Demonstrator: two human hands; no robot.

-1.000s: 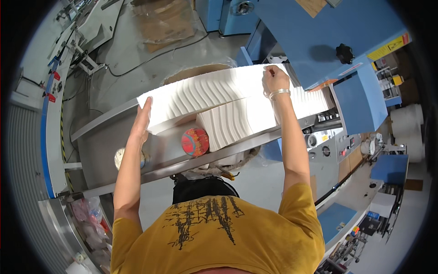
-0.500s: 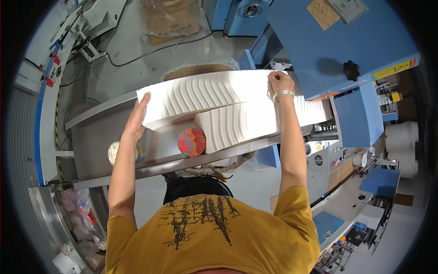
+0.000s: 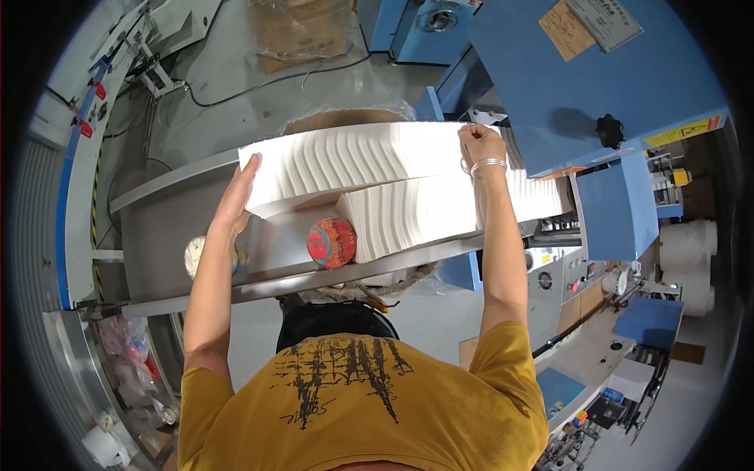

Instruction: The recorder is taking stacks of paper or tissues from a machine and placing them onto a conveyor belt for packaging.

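Observation:
Two rows of thin white paper sheets standing on edge lie side by side in a metal trough (image 3: 292,250): a long far row (image 3: 338,161) and a shorter near row (image 3: 408,212). My left hand (image 3: 238,196) lies with straight fingers against the left end of the far row, thumb up along its edge. Toward the other end, my right hand (image 3: 481,141) has its fingers curled and pinched at the top of the far row; the fingertips are partly hidden. A red patterned round object (image 3: 331,242) rests against the near row's left end.
A pale round object (image 3: 195,256) sits in the trough beside my left forearm. The trough runs up to a large blue machine (image 3: 565,86) with a black knob (image 3: 609,131) on the right. Beyond it, a cable (image 3: 259,98) crosses the floor near a brown cardboard box (image 3: 302,31).
Both hands stay at the same places on the far row, and the paper has hardly moved. The view has shifted slightly.

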